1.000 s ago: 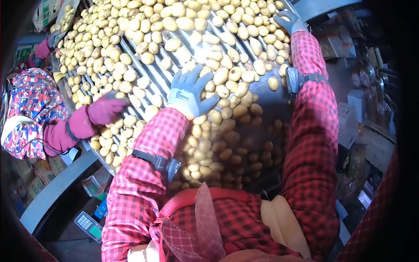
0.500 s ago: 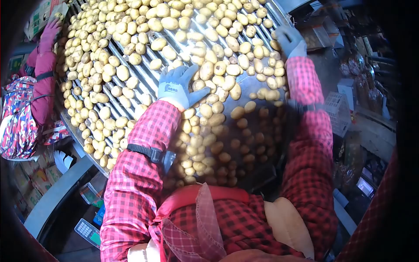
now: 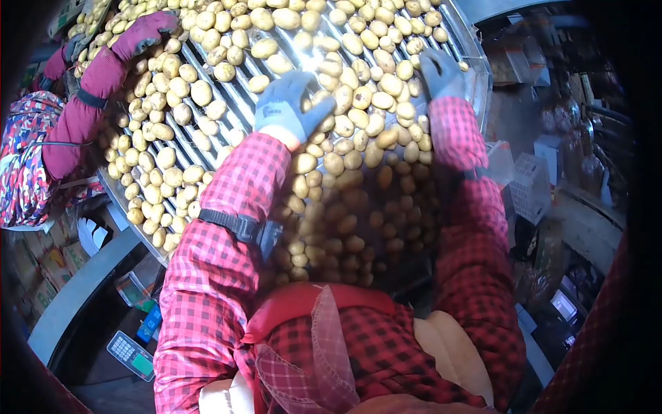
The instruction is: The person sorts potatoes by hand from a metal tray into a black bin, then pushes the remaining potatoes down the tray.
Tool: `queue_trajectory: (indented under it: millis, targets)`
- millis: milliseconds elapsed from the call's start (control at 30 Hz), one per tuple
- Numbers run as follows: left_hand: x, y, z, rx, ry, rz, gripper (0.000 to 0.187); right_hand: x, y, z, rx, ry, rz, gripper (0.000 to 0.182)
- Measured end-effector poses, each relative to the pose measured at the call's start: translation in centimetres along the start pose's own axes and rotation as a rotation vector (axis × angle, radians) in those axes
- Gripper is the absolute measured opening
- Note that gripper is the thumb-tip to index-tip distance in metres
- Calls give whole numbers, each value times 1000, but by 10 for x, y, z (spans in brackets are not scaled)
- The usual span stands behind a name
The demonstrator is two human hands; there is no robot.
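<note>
Many potatoes (image 3: 352, 160) lie over a metal roller table (image 3: 238, 124) in front of me. My left hand (image 3: 286, 107), in a grey-blue glove, rests palm down at the edge of the potatoes, thumb spread away from the fingers. Nothing shows in its grip. My right hand (image 3: 443, 74), also gloved, is at the right side of the table beside the potatoes. Its fingers curve with a gap between them and the thumb, and I see no potato held there. Nearer my body, potatoes lie in shadow on a smooth dark surface.
At the left, another person's maroon sleeve (image 3: 103, 76) reaches over the potatoes with a gloved hand. A keypad device with a green screen (image 3: 131, 355) sits low on the left. To the right stand a white plastic crate (image 3: 531, 186) and an open box (image 3: 514, 62).
My right hand has moved inward to the left, away from the table's side. Potatoes have gathered toward the middle and lower area. The other person's arm has swung over the potatoes.
</note>
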State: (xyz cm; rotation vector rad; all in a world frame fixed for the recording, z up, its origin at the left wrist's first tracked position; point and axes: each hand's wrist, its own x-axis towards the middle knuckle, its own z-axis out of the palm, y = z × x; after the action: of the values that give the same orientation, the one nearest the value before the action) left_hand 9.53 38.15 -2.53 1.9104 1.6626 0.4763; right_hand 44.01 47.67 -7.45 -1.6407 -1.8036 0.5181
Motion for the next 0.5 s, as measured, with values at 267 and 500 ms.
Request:
queue_trajectory:
  millis: [267,500]
  targets:
    - [-12,11,6,192,-93,-18,73,-21,-36,51,-102,-150,-195,51]
    - [-71,37,19,262,-335,213,68,-103,-69,11,21,-516,-104,33]
